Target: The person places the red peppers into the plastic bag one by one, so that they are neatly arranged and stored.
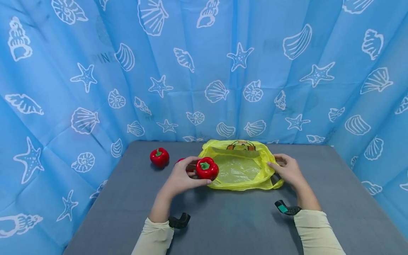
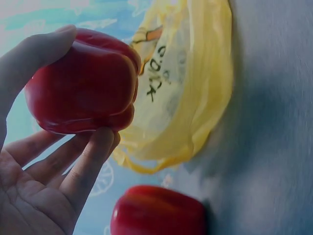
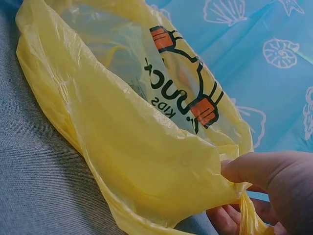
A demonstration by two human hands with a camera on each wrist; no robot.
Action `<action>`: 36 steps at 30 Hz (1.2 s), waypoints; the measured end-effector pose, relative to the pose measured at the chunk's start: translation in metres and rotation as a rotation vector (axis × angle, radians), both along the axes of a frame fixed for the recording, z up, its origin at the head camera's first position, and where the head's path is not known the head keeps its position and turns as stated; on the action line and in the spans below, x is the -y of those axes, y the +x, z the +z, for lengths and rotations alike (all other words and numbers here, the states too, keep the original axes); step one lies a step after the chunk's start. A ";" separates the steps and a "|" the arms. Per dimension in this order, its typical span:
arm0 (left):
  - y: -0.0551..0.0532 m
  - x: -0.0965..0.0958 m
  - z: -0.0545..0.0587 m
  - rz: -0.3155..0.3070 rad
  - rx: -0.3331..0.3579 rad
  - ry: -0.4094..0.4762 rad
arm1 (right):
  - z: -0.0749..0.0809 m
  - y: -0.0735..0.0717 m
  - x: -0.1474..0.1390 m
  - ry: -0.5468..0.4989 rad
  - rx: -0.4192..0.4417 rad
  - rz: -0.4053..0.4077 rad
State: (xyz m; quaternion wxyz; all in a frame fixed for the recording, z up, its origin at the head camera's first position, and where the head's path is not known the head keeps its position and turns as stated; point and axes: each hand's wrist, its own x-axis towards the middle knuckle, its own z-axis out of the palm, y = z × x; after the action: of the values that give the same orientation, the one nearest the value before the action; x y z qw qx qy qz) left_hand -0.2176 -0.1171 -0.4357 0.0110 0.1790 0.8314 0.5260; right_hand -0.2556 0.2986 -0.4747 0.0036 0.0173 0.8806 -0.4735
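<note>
Between thumb and fingers, my left hand (image 1: 183,176) holds a red bell pepper (image 1: 207,169) with a green stem, raised at the left rim of a yellow plastic bag (image 1: 242,185). My right hand (image 1: 289,170) pinches the bag's right edge near its handle; the right wrist view shows the thumb (image 3: 244,169) on the plastic. The bag's mouth gapes, and a printed cartoon with lettering shows on its far wall. Another red pepper (image 2: 156,213) lies on the table behind my left hand, mostly hidden in the head view.
One more red bell pepper (image 1: 159,158) sits at the table's far left. The grey table (image 1: 242,226) meets a blue curtain (image 1: 197,88) with white seashell prints at the back and sides. Black wrist mounts (image 1: 179,221) stick out from both sleeves.
</note>
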 end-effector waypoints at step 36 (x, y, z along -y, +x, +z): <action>-0.026 -0.122 -0.020 -0.056 0.098 0.087 | -0.001 0.000 -0.003 -0.004 -0.013 -0.019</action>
State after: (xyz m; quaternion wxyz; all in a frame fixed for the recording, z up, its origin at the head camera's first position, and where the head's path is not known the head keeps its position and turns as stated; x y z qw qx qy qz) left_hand -0.2437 0.0045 -0.4555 0.0587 0.1764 0.8008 0.5694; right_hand -0.2561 0.3016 -0.4756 -0.0064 0.0227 0.8794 -0.4755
